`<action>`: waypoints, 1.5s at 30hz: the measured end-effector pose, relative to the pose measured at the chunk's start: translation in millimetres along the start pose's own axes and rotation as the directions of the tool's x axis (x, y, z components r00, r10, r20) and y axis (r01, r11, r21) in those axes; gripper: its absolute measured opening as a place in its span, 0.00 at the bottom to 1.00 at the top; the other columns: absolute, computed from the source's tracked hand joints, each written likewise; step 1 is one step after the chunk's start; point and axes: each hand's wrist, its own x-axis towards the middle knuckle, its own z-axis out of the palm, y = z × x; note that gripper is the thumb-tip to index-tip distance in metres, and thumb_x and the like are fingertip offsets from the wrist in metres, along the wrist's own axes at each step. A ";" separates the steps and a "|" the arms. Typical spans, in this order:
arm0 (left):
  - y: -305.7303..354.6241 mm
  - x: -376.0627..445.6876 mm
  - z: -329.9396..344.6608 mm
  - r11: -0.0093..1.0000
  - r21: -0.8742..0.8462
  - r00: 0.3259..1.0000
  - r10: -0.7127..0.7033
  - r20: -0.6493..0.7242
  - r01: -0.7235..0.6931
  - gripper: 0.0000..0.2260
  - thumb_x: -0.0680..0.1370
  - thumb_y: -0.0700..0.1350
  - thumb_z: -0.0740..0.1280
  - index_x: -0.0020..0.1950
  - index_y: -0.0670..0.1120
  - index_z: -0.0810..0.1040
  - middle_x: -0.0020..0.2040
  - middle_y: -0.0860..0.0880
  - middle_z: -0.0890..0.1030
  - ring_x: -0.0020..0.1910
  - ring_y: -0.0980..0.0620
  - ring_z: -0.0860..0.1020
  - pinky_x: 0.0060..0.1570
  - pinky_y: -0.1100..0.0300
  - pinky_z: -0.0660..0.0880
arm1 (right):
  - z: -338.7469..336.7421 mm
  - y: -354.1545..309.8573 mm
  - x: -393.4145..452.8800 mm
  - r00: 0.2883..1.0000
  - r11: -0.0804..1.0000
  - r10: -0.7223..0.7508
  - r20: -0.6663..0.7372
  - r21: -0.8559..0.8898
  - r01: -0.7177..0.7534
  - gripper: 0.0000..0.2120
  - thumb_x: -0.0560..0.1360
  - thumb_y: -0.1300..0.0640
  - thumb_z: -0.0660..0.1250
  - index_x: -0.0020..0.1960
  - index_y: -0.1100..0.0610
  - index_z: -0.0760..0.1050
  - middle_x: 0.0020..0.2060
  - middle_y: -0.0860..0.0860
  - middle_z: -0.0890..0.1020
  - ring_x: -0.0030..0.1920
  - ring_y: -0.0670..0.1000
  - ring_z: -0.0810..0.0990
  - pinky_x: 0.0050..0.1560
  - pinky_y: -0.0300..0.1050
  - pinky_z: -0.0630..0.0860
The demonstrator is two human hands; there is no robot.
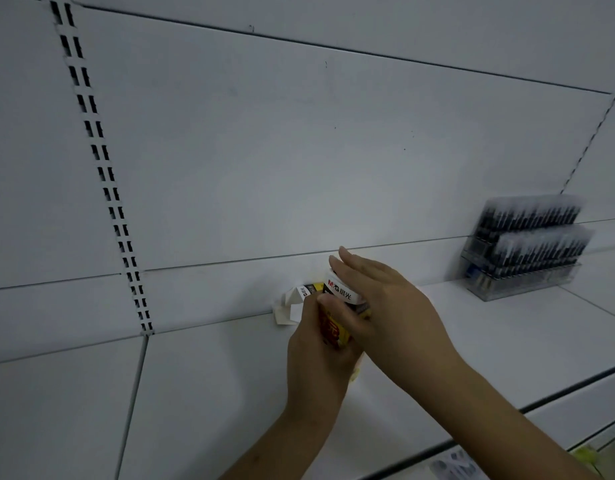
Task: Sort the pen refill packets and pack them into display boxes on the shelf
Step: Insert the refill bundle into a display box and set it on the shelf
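Showing red-yellow-white display box.

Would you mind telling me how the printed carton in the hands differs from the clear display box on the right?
The printed carton is opaque card in white, red and yellow; the clear display box is transparent, showing rows of dark refills. The carton is held by both the left hand and right hand; the display box is untouched. Both are at the shelf.

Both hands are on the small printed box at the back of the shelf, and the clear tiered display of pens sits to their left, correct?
Not quite. In the head view both the left hand and right hand are on the small printed box at the back of the shelf, but the clear tiered display of pens sits to their right, not left.
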 end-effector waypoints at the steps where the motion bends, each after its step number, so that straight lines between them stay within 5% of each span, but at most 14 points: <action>1: -0.1 0.0 -0.1 1.000 0.000 1.000 0.004 0.002 -0.004 0.16 0.68 0.60 0.69 0.52 0.61 0.70 0.46 0.64 0.81 0.43 0.64 0.81 0.40 0.71 0.75 | 0.5 0.6 -1.1 1.000 1.000 -0.016 -0.002 -0.027 0.016 0.24 0.79 0.40 0.58 0.74 0.41 0.63 0.75 0.36 0.60 0.74 0.38 0.60 0.64 0.34 0.63; 7: -3.0 2.1 -5.7 0.997 -0.057 0.983 -0.040 0.178 0.051 0.20 0.72 0.48 0.76 0.56 0.60 0.69 0.48 0.69 0.80 0.46 0.66 0.80 0.41 0.73 0.74 | -2.1 17.8 1.8 0.992 0.994 -0.109 0.056 0.033 0.107 0.21 0.81 0.43 0.58 0.74 0.38 0.63 0.74 0.34 0.60 0.72 0.37 0.61 0.66 0.38 0.67; 12: -11.1 11.1 -8.2 0.956 -0.117 0.879 -0.193 0.437 0.268 0.25 0.71 0.61 0.71 0.66 0.58 0.72 0.54 0.58 0.83 0.53 0.59 0.81 0.52 0.59 0.80 | -10.3 52.5 5.7 0.990 0.914 -0.066 0.122 0.406 0.010 0.20 0.79 0.46 0.63 0.69 0.34 0.68 0.74 0.36 0.62 0.69 0.38 0.67 0.66 0.41 0.72; 19: -17.8 16.7 -11.1 0.961 -0.016 0.879 -0.245 0.409 0.275 0.23 0.68 0.57 0.74 0.62 0.57 0.75 0.55 0.56 0.82 0.53 0.59 0.81 0.51 0.60 0.80 | 6.7 67.8 -5.6 0.981 0.785 0.170 0.091 0.590 -0.190 0.35 0.71 0.50 0.74 0.73 0.40 0.62 0.57 0.37 0.78 0.57 0.40 0.79 0.56 0.44 0.80; 23: -19.2 10.9 -4.7 0.975 -0.015 0.930 -0.206 0.304 0.220 0.18 0.70 0.49 0.77 0.54 0.55 0.73 0.50 0.56 0.81 0.47 0.63 0.80 0.44 0.63 0.80 | 15.1 55.4 -11.2 0.987 0.862 0.152 0.057 0.481 -0.160 0.20 0.75 0.45 0.69 0.66 0.44 0.71 0.53 0.38 0.81 0.53 0.37 0.80 0.53 0.39 0.79; 26: -21.9 6.7 -2.4 0.996 0.054 0.957 -0.083 0.279 0.071 0.21 0.67 0.48 0.79 0.50 0.55 0.69 0.49 0.56 0.79 0.45 0.64 0.78 0.41 0.68 0.77 | 25.4 44.1 -17.6 0.979 0.875 0.201 0.020 0.447 -0.188 0.24 0.69 0.41 0.73 0.62 0.45 0.71 0.50 0.39 0.80 0.49 0.37 0.78 0.46 0.31 0.75; 29: -16.9 12.2 -15.9 0.990 0.134 0.872 -0.098 0.479 0.037 0.28 0.67 0.53 0.79 0.60 0.58 0.68 0.56 0.59 0.78 0.52 0.66 0.77 0.47 0.69 0.77 | 26.5 47.6 -18.7 0.968 0.889 0.252 -0.014 0.398 -0.225 0.24 0.70 0.44 0.74 0.62 0.47 0.70 0.49 0.39 0.78 0.45 0.34 0.75 0.42 0.26 0.72; 32: 7.1 27.9 -41.3 1.000 0.016 0.842 -0.009 0.540 0.000 0.31 0.72 0.48 0.75 0.70 0.61 0.64 0.65 0.58 0.74 0.59 0.64 0.76 0.51 0.65 0.78 | 15.6 56.3 -18.0 0.982 0.941 0.185 0.023 0.283 -0.184 0.24 0.71 0.42 0.72 0.62 0.48 0.70 0.53 0.42 0.80 0.50 0.40 0.77 0.48 0.36 0.77; 34: 29.1 36.1 -53.6 0.994 -0.037 0.864 0.107 0.491 -0.102 0.35 0.74 0.45 0.74 0.74 0.62 0.60 0.70 0.61 0.69 0.64 0.64 0.73 0.54 0.66 0.76 | 5.8 57.3 -16.1 0.990 0.983 0.122 0.076 0.131 -0.131 0.23 0.71 0.41 0.70 0.61 0.48 0.69 0.54 0.44 0.79 0.50 0.44 0.77 0.49 0.44 0.78; 38: 41.0 44.9 -52.0 0.894 0.129 0.741 0.266 0.617 -0.429 0.29 0.74 0.47 0.75 0.72 0.57 0.69 0.65 0.59 0.72 0.65 0.60 0.72 0.59 0.64 0.75 | -1.5 55.8 -14.0 0.976 0.999 0.018 0.218 -0.034 -0.011 0.25 0.73 0.42 0.70 0.65 0.49 0.66 0.56 0.47 0.77 0.51 0.47 0.77 0.50 0.46 0.77; 42: 13.0 38.8 -55.2 0.944 0.156 0.843 0.174 0.509 -0.289 0.22 0.73 0.50 0.75 0.64 0.61 0.73 0.58 0.61 0.76 0.57 0.62 0.76 0.51 0.68 0.76 | 8.4 67.8 -26.9 0.982 0.999 0.046 0.183 -0.011 -0.045 0.35 0.74 0.38 0.67 0.76 0.45 0.57 0.69 0.44 0.71 0.65 0.47 0.71 0.62 0.45 0.73; 45: -16.8 17.0 -52.4 0.930 0.268 0.884 0.106 0.455 -0.249 0.21 0.73 0.55 0.74 0.63 0.62 0.73 0.57 0.62 0.76 0.56 0.63 0.75 0.53 0.67 0.73 | 30.4 93.8 -49.9 0.989 0.991 0.107 0.100 -0.090 -0.098 0.29 0.77 0.41 0.64 0.76 0.46 0.62 0.70 0.46 0.69 0.68 0.50 0.68 0.64 0.44 0.69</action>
